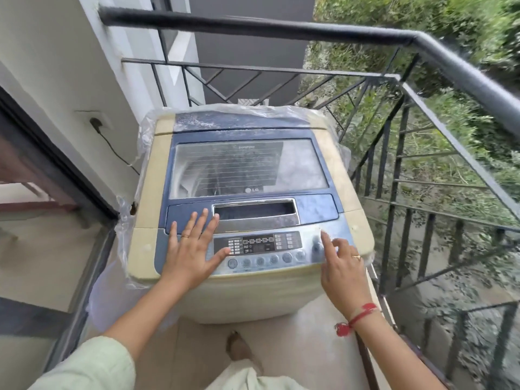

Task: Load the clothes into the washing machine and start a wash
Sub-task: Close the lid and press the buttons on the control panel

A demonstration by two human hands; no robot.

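A home balcony used as a laundry corner. A black metal railing (281,29) runs round two sides, with green plants (450,136) and a neighbouring building (247,57) beyond it. A top-loading washer (247,170), partly under a clear plastic sheet (281,111), stands on the pale tiled floor (295,333) against the railing. On the white wall (42,52) to the left, a plug sits in a socket (95,122). A dark-framed sliding door (56,164) opens onto a room.

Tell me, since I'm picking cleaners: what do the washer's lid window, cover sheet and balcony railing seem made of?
Lid window: glossy glass or clear plastic; drum shows through. Cover sheet: thin clear plastic film, crinkled. Railing: likely metal, painted matt dark grey; slim bars.
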